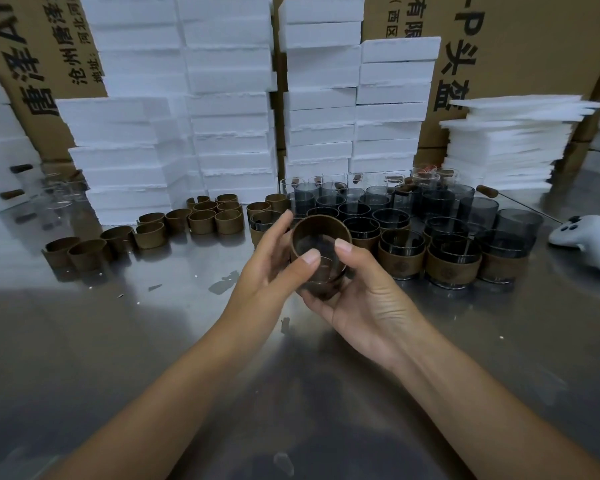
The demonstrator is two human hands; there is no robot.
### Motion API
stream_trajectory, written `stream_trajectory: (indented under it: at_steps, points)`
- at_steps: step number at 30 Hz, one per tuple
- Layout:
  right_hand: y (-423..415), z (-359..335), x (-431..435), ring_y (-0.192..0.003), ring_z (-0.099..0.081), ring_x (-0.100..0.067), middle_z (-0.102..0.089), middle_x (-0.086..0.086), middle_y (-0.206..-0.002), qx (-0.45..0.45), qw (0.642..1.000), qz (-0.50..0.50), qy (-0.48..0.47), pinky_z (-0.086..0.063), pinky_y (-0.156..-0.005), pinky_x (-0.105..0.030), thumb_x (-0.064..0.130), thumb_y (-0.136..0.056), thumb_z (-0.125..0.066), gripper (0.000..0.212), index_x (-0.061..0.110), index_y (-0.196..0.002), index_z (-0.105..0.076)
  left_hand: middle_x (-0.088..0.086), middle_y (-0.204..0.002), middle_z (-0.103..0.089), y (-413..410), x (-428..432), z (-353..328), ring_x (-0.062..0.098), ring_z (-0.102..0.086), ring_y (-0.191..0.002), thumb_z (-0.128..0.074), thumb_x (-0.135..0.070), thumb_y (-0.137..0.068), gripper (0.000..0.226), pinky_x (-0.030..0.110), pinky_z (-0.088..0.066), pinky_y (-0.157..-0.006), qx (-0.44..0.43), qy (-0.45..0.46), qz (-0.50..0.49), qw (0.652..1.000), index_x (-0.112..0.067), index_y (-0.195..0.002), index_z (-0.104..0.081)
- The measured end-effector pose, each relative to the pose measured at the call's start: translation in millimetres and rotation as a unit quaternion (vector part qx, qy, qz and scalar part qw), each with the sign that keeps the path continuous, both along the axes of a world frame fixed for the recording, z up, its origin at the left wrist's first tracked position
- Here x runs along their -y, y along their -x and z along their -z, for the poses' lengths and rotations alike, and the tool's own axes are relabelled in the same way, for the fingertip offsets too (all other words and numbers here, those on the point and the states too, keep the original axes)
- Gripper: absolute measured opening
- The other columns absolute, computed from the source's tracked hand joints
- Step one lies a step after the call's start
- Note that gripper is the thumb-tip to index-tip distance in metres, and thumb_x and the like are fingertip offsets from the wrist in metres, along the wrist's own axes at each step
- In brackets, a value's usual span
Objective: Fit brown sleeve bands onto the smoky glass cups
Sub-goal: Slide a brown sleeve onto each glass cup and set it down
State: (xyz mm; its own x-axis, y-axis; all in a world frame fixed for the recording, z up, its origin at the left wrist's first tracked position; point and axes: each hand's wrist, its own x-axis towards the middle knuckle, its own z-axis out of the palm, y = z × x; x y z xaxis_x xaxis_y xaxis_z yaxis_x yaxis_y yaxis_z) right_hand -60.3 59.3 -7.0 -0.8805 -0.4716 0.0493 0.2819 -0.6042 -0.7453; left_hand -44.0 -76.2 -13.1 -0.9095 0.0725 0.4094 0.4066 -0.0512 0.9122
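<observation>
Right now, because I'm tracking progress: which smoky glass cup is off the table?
The banded cup held between the left hand and right hand, tipped mouth toward the camera. The other cups stand on the table.

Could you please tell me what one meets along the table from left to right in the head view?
loose brown sleeve bands → held cup → banded smoky cups → white controller
</observation>
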Motion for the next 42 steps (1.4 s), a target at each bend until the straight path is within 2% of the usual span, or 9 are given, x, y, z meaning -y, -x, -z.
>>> stream_trajectory:
  at_steps: [2,6,10,15,21,27,30,33,42]
  points:
    - [0,0,0,-0.093,-0.068,-0.018,-0.071,-0.004,-0.097,-0.007,1.0,0.002,0.0,-0.057,-0.079,-0.028,0.028,-0.065,-0.071,0.028,0.022,-0.092,-0.072,-0.005,-0.12,-0.066,0,0,1,0.011,-0.059,-0.117,-0.064,-0.035,-0.077,0.055,0.035,-0.048,-0.094,0.045,-0.002,0.03,0.999,-0.026,-0.13,-0.053]
    - [0,1,-1,-0.099,-0.066,-0.019,-0.071,-0.005,-0.1,-0.025,1.0,-0.003,-0.004,-0.056,-0.083,-0.029,0.027,-0.06,-0.077,0.038,0.021,-0.097,-0.072,-0.001,-0.114,-0.069,-1,1,0,0.014,-0.064,-0.11,-0.066,-0.042,-0.069,0.051,0.03,-0.055,-0.075,0.073,-0.027,0.069,0.995,-0.026,-0.118,-0.061]
    - [0,0,0,-0.105,-0.062,-0.021,-0.068,-0.009,-0.105,-0.03,1.0,-0.007,0.002,-0.053,-0.089,-0.033,0.022,-0.066,-0.071,0.037,0.018,-0.103,-0.069,-0.001,-0.112,-0.07,3,3,2,0.014,-0.064,-0.109,-0.065,-0.038,-0.068,0.045,0.027,-0.055,-0.074,0.057,-0.038,0.069,0.995,-0.031,-0.113,-0.066]
    - [-1,-2,0,-0.106,-0.059,-0.024,-0.068,-0.01,-0.101,-0.035,0.999,-0.007,0.013,-0.051,-0.092,-0.035,0.02,-0.069,-0.065,0.021,0.021,-0.085,-0.077,-0.007,-0.106,-0.071,9,2,6,0.011,-0.065,-0.106,-0.061,-0.036,-0.069,0.039,0.023,-0.054,-0.074,0.042,-0.032,0.046,0.998,-0.039,-0.107,-0.068]
    - [2,2,1,-0.093,-0.068,-0.019,-0.073,-0.008,-0.093,-0.021,1.0,0.0,0.022,-0.058,-0.081,-0.03,0.025,-0.069,-0.066,0.016,0.022,-0.078,-0.079,-0.002,-0.11,-0.071,8,0,7,0.014,-0.066,-0.107,-0.062,-0.041,-0.068,0.067,0.025,-0.055,-0.073,0.044,-0.05,0.003,0.998,-0.02,-0.131,-0.056]
    - [5,5,2,-0.085,-0.072,-0.022,-0.073,-0.012,-0.089,-0.001,1.0,0.024,0.017,-0.059,-0.069,-0.03,0.026,-0.067,-0.068,0.015,0.02,-0.076,-0.079,0.003,-0.107,-0.072,7,-1,8,0.017,-0.068,-0.103,-0.054,-0.032,-0.083,0.046,0.03,-0.056,-0.073,0.046,-0.052,-0.019,0.997,-0.019,-0.127,-0.06]
    - [4,5,2,-0.085,-0.072,-0.025,-0.073,-0.013,-0.089,-0.003,1.0,0.027,0.008,-0.059,-0.068,-0.031,0.027,-0.069,-0.074,0.01,0.02,-0.074,-0.079,0.003,-0.106,-0.073,7,-1,9,0.016,-0.068,-0.101,-0.056,-0.035,-0.082,0.042,0.029,-0.055,-0.071,0.042,-0.057,-0.028,0.997,-0.021,-0.121,-0.065]
    - [4,5,0,-0.083,-0.073,-0.024,-0.074,-0.013,-0.088,-0.011,1.0,0.027,0.01,-0.059,-0.067,-0.031,0.028,-0.07,-0.067,0.015,0.019,-0.073,-0.079,0.001,-0.106,-0.073,6,-2,9,0.014,-0.069,-0.1,-0.058,-0.042,-0.079,0.043,0.029,-0.055,-0.07,0.036,-0.063,-0.036,0.997,-0.024,-0.117,-0.067]
    - [3,3,0,-0.082,-0.073,-0.021,-0.075,-0.009,-0.086,-0.022,0.999,0.04,-0.014,-0.059,-0.064,-0.029,0.035,-0.066,-0.064,0.02,0.022,-0.072,-0.079,0.001,-0.103,-0.073,7,-2,10,0.016,-0.069,-0.099,-0.058,-0.046,-0.079,0.036,0.03,-0.056,-0.069,0.033,-0.066,-0.043,0.996,-0.029,-0.108,-0.071]
